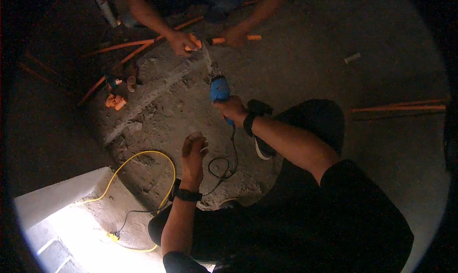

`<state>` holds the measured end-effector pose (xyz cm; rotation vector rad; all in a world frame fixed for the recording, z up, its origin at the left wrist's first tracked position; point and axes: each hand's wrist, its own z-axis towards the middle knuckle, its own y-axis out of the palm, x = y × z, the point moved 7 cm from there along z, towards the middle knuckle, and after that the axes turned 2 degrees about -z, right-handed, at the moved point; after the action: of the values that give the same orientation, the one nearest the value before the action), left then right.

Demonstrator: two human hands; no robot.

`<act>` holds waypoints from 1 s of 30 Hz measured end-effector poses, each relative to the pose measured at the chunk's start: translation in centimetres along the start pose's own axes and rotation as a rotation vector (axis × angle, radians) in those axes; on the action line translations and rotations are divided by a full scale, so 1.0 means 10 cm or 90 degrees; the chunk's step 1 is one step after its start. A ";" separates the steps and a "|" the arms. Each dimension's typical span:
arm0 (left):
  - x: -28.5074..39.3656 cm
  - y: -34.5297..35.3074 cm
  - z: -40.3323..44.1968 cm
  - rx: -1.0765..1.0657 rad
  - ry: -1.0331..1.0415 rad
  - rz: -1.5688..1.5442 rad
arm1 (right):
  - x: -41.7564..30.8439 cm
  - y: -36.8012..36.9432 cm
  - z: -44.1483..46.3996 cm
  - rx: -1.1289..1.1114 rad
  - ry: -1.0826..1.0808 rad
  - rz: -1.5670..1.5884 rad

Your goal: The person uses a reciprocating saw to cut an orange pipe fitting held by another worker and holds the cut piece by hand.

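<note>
My right hand (231, 108) is wrapped round the handle of a blue heat gun (220, 89). Its metal nozzle points away from me, toward an orange pipe (218, 41) that another person holds. That person's hands (180, 42) are on the pipe and on a short orange piece (193, 43) beside it. Raised over the dirt floor, my left hand (193, 151) has its fingers loosely bent and apart, with nothing visible in them. A dark cord (234, 153) runs from the heat gun and loops below it.
Several orange pipes (125, 46) lie at the far left, with orange fittings (115, 101) nearer. A yellow cable (143, 153) curves over the floor by a pale block edge (62, 192). A small white tube (352, 58) and more orange pipes (400, 108) lie on the right.
</note>
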<state>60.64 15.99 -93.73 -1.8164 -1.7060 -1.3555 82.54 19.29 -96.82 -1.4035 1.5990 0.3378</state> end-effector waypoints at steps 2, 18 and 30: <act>0.02 0.01 -0.02 -0.006 0.016 0.031 | 0.02 0.00 0.01 -0.023 -0.024 0.013; 0.05 -0.03 0.00 -0.004 0.055 0.103 | 0.09 0.06 0.08 -0.020 -0.031 0.000; -0.06 -0.08 0.12 0.015 -0.008 -0.043 | 0.13 0.08 0.22 0.027 -0.005 -0.047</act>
<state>60.51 16.73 -95.15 -1.7730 -1.7973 -1.3462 83.00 20.28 -99.21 -1.4229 1.5349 0.2636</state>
